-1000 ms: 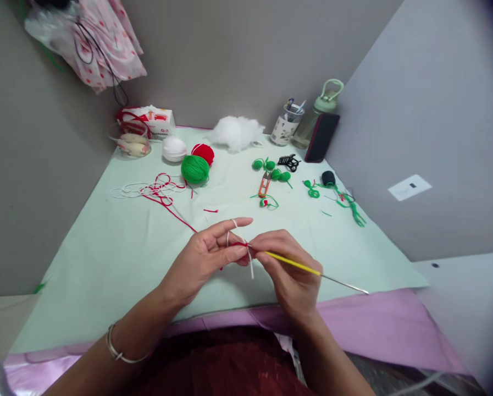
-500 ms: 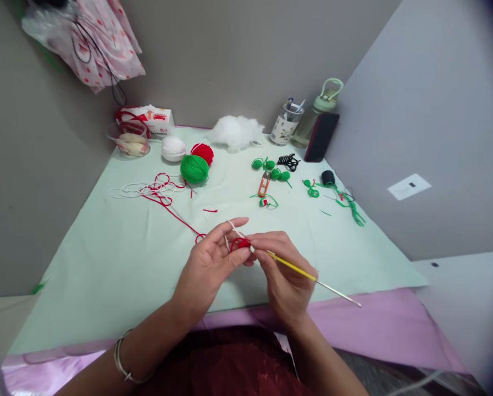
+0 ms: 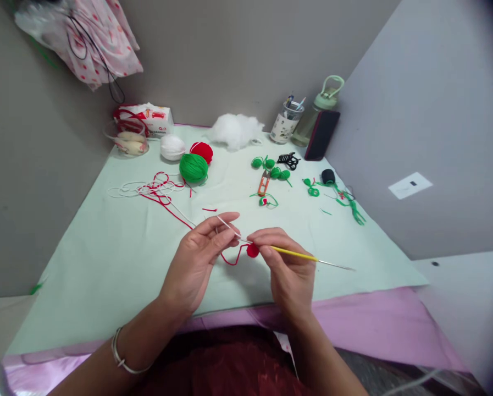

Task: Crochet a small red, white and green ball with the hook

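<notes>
My right hand (image 3: 289, 264) is closed round a crochet hook (image 3: 295, 253) with a yellow grip. The hook's thin metal tip points left toward my other hand. A small round red crochet piece (image 3: 252, 251) hangs at my right fingertips, below the hook. My left hand (image 3: 200, 247) pinches white yarn (image 3: 227, 224), which runs over its raised index finger toward the hook tip. Below the left fingers, a slack loop of red yarn (image 3: 231, 263) leads to the red piece. Exactly how the white strand meets the hook is too small to tell.
Green (image 3: 193, 168), red (image 3: 202, 153) and white yarn balls (image 3: 172, 148) lie at back left, near tangled yarn (image 3: 155, 188). Orange thread snips (image 3: 264, 183) lie among small green crochet pieces (image 3: 280, 174). White stuffing (image 3: 237, 132), a pen cup (image 3: 286, 124), a bottle (image 3: 318, 118) and a phone (image 3: 322, 135) line the back.
My left hand has let go of the red piece and shifted left. The piece now hangs by my right fingers, and the hook has tipped closer to level.
</notes>
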### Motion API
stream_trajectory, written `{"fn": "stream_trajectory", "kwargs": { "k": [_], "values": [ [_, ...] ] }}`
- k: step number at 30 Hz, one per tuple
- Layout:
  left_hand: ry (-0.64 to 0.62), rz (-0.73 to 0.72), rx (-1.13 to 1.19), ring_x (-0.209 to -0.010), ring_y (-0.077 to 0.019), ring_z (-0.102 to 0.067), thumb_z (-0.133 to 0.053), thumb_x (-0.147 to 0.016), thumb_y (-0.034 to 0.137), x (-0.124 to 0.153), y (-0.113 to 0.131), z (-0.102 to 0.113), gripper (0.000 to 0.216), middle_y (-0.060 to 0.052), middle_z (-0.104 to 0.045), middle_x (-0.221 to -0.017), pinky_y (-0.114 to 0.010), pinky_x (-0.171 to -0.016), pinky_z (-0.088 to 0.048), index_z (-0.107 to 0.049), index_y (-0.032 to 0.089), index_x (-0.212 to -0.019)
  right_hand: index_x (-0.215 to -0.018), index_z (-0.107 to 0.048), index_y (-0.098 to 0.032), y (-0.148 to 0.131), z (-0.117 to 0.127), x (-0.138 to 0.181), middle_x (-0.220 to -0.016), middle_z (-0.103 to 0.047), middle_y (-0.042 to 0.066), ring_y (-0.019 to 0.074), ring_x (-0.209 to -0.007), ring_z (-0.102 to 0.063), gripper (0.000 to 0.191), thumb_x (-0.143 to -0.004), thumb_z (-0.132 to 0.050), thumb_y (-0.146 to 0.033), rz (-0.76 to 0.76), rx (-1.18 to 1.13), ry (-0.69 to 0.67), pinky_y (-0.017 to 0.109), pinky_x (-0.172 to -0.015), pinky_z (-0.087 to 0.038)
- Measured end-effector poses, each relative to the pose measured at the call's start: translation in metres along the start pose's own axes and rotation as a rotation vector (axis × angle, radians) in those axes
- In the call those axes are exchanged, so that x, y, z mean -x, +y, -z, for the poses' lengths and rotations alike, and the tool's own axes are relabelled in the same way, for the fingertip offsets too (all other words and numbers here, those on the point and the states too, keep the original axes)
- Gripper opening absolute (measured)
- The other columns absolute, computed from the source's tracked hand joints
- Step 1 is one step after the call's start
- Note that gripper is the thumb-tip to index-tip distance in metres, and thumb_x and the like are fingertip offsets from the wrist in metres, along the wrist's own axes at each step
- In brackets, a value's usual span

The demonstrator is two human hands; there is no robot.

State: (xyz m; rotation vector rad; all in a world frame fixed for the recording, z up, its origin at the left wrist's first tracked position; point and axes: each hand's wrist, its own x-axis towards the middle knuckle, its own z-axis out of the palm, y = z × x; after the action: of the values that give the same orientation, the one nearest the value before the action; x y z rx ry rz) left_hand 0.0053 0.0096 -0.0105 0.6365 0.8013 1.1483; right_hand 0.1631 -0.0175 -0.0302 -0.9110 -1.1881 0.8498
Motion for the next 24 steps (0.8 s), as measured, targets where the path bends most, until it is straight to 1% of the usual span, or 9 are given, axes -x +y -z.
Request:
{"fn": "stream_trajectory", "kwargs": {
  "k": [2,4,7,10,12,14,17,20,24],
  "values": [
    [0.025,-0.008,0.008,-0.084,-0.0105,-0.07,-0.089,-0.083,0.027,-0.002,0.003,0.002,0.021,0.0,-0.076,-0.087,-0.02,-0.082,-0.055,-0.086,0.024,-0.104,-0.096,-0.085,-0.029,0.003,0.004,0.0,-0.094,-0.079,0.004,0.0174,-0.085,-0.072,0.009,-0.097,-0.076,-0.027,-0.039,-0.057,-0.02,0.03,-0.072,-0.058],
    [0.057,-0.053,-0.04,-0.088,-0.0119,-0.072,-0.088,-0.084,0.025,-0.004,0.004,0.005,0.021,0.0,-0.075,-0.089,-0.02,-0.08,-0.055,-0.085,0.024,-0.104,-0.095,-0.084,-0.028,0.004,0.006,-0.002,-0.091,-0.077,0.003,0.0161,-0.08,-0.07,0.008,-0.097,-0.076,-0.03,-0.064,-0.118,-0.029,0.029,-0.068,-0.056],
    [0.023,-0.108,-0.17,-0.085,-0.012,-0.072,-0.087,-0.085,0.023,-0.005,0.0,0.007,0.023,0.002,-0.073,-0.084,-0.02,-0.078,-0.055,-0.084,0.024,-0.108,-0.096,-0.082,-0.027,0.002,0.006,-0.003,-0.089,-0.076,0.004,0.0165,-0.079,-0.069,0.008,-0.097,-0.076,-0.031,-0.031,-0.116,-0.025,0.03,-0.067,-0.056],
    [-0.063,-0.073,-0.196,-0.077,-0.0103,-0.068,-0.087,-0.084,0.022,-0.004,-0.008,0.006,0.029,0.003,-0.072,-0.083,-0.021,-0.076,-0.055,-0.084,0.025,-0.113,-0.099,-0.082,-0.027,-0.001,0.0,-0.001,-0.092,-0.076,0.004,0.0179,-0.084,-0.071,0.01,-0.097,-0.074,-0.021,0.108,0.112,-0.03,0.031,-0.07,-0.059],
    [-0.088,-0.046,-0.148,-0.076,-0.0101,-0.066,-0.088,-0.083,0.022,-0.002,-0.011,0.004,0.036,0.003,-0.073,-0.085,-0.022,-0.076,-0.054,-0.083,0.025,-0.119,-0.105,-0.082,-0.028,-0.001,-0.003,0.003,-0.094,-0.075,0.004,0.0176,-0.085,-0.071,0.02,-0.096,-0.073,-0.012,0.253,0.345,-0.018,0.031,-0.071,-0.06],
    [-0.104,-0.016,-0.116,-0.076,-0.0099,-0.065,-0.089,-0.083,0.024,0.0,-0.011,0.002,0.041,0.002,-0.073,-0.085,-0.022,-0.076,-0.053,-0.081,0.025,-0.124,-0.116,-0.08,-0.031,0.002,-0.003,0.009,-0.096,-0.072,0.004,0.0167,-0.083,-0.07,0.034,-0.094,-0.074,-0.007,0.404,0.532,0.017,0.031,-0.071,-0.061],
    [-0.156,0.043,-0.108,-0.079,-0.0093,-0.063,-0.086,-0.088,0.027,0.004,-0.003,0.002,0.04,0.002,-0.074,-0.088,-0.021,-0.076,-0.051,-0.08,0.027,-0.128,-0.132,-0.075,-0.034,0.008,0.001,0.016,-0.098,-0.07,0.004,0.0177,-0.084,-0.07,0.051,-0.092,-0.074,-0.003,0.554,0.669,0.041,0.032,-0.068,-0.062],
    [-0.237,0.112,-0.086,-0.085,-0.0102,-0.065,-0.086,-0.088,0.026,0.005,0.005,0.005,0.04,0.001,-0.075,-0.093,-0.021,-0.08,-0.051,-0.081,0.028,-0.127,-0.14,-0.071,-0.034,0.011,0.006,0.019,-0.099,-0.069,0.005,0.0189,-0.085,-0.07,0.057,-0.092,-0.073,-0.002,0.592,0.707,0.015,0.033,-0.067,-0.062],
    [-0.296,0.154,-0.052,-0.08,-0.01,-0.066,-0.091,-0.082,0.023,0.002,0.007,0.008,0.043,0.002,-0.074,-0.087,-0.024,-0.082,-0.052,-0.082,0.03,-0.124,-0.136,-0.073,-0.037,0.006,0.002,0.018,-0.095,-0.069,0.003,0.0171,-0.079,-0.069,0.056,-0.092,-0.073,-0.002,0.556,0.656,0.064,0.032,-0.065,-0.062]
  ]
}}
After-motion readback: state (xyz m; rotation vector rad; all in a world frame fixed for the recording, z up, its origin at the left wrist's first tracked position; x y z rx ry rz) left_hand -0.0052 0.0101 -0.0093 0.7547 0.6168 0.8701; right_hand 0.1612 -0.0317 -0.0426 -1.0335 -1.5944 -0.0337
